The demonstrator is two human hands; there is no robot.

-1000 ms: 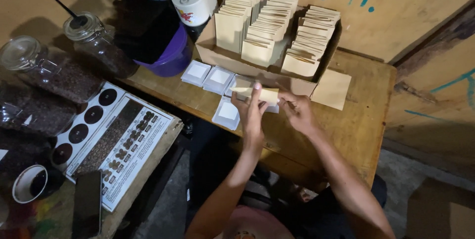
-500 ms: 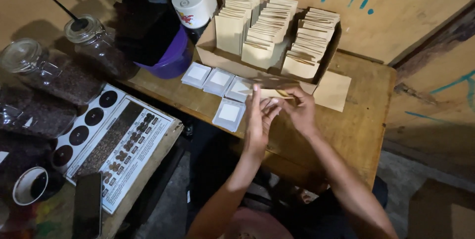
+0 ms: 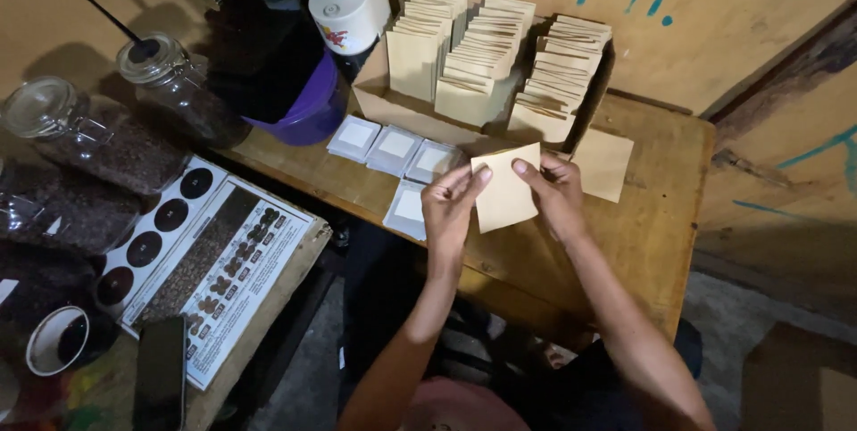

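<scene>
I hold a small tan paper envelope upright over the wooden table. My left hand grips its left edge and my right hand pinches its right edge. Behind it stands an open cardboard box packed with three rows of the same tan envelopes. Several small clear packets with white inserts lie flat on the table to the left of my hands. Another tan envelope lies flat to the right.
A purple bowl and a white cylindrical container sit at the back left. Glass jars of dark beans stand at left, beside a printed chart with dark circles. A black phone and a cup lie near the bottom left.
The envelope was held low and flat near the box; both hands have since lifted it and turned its broad face toward me.
</scene>
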